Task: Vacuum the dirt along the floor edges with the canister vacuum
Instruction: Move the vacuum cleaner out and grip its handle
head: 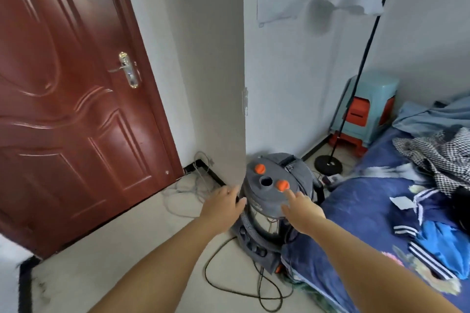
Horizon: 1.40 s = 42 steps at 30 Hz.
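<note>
Both arms go out toward the canister vacuum [273, 195], which stands on the floor [132, 256] wedged between the wall corner [241, 109] and the edge of the bed [376, 211]. The right hand [302, 209] is the nearer one: its index finger is stretched forward, the tip touching or just short of the nearer orange knob [282, 185] on the grey lid, the other fingers loosely spread and gripping nothing. The left hand [225, 201] hovers flat and open just beside the drum's left flank, next to the ribbed hose [250, 226], holding nothing either. The canister lies straight ahead of and below both hands, its long axis upright, lid facing up, with a dark round port [265, 181] between the two orange knobs; the far knob [260, 168] sits well beyond the fingertip. The hose curls round the base rather than pointing out along any wall, and I can't see a wand or nozzle from here. A black power cord [229, 284] loops across the floor toward me. My read: this is the switch-on or set-up step, no edge cleaned yet, and the dark skirting [203, 170] by the door [76, 109] waits. That cord could snag a foot.
</note>
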Each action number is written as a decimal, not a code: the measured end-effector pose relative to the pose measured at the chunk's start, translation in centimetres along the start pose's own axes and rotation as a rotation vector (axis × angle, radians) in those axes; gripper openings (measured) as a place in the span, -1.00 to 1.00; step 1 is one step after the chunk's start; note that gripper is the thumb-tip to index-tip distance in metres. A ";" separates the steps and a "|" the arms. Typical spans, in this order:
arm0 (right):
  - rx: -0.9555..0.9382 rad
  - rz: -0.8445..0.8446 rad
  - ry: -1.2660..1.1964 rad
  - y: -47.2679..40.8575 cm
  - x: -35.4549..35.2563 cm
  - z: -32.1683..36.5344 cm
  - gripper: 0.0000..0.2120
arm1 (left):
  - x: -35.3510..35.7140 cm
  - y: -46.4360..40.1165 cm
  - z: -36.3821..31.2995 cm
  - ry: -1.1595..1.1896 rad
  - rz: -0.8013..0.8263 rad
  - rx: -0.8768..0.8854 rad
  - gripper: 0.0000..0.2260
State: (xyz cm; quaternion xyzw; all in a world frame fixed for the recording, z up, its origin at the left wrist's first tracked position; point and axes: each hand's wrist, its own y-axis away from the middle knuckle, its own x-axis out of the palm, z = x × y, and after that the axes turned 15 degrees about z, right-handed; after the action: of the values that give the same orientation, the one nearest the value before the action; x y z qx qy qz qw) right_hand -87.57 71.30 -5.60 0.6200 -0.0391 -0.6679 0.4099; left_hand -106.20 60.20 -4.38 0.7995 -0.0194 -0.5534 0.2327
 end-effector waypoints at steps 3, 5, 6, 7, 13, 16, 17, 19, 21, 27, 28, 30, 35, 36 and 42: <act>0.042 0.023 -0.081 -3.5 -0.8 -0.4 -0.55 | -1.0 -5.9 0.2 0.040 0.093 0.019 -0.54; 0.080 0.003 -0.135 -6.1 -1.6 -1.1 -0.57 | -1.0 -10.0 0.0 0.019 0.149 0.056 -0.55; 0.110 0.001 -0.144 -7.5 -2.1 -1.6 -0.56 | -1.1 -11.9 -0.1 0.005 0.168 0.078 -0.55; 0.140 0.009 -0.166 -9.0 -2.6 -2.2 -0.57 | -1.2 -13.7 -0.1 -0.008 0.180 0.094 -0.55; 0.241 0.073 -0.306 -20.4 -5.2 -5.0 -0.60 | -1.6 -25.3 1.6 0.039 0.236 0.083 -0.56; 0.266 0.082 -0.383 -26.8 -5.8 -6.0 -0.58 | -0.9 -30.8 2.8 0.035 0.245 0.092 -0.57; 0.275 0.070 -0.414 -28.7 -6.0 -6.1 -0.57 | -0.3 -32.7 3.2 0.029 0.247 0.107 -0.58; 0.309 -0.007 -0.496 -32.4 -5.7 -6.3 -0.52 | 1.3 -36.4 3.9 0.014 0.248 0.144 -0.60; 0.369 -0.098 -0.629 -35.4 -5.1 -6.3 -0.46 | 3.1 -39.8 4.2 -0.018 0.247 0.178 -0.60; 0.474 -0.164 -0.978 -42.7 -2.9 -6.8 -0.42 | 7.3 -46.1 4.7 -0.178 0.133 0.290 -0.66; 0.509 -0.192 -0.972 -43.3 -2.5 -6.7 -0.45 | 7.9 -46.7 5.0 -0.187 0.064 0.342 -0.68; 0.599 -0.270 -0.868 -43.8 -1.8 -6.2 -0.49 | 9.3 -47.4 5.6 -0.207 -0.081 0.463 -0.72; 0.674 -0.262 -0.902 -44.5 -2.2 -6.6 -0.29 | 10.9 -47.8 6.0 -0.119 -0.255 0.496 -0.75; 0.674 -0.210 -0.945 -44.8 -2.4 -6.9 -0.28 | 11.1 -47.6 6.2 -0.109 -0.261 0.501 -0.74; 0.654 -0.138 -1.086 -44.3 -2.6 -6.3 -0.56 | 11.4 -46.1 6.7 -0.057 -0.194 0.492 -0.76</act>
State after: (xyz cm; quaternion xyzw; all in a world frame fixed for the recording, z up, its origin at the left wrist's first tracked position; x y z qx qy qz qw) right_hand -104.52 105.02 -29.85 0.2871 -0.4031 -0.8655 0.0773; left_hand -118.21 95.63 -34.37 0.8141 -0.0831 -0.5742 -0.0234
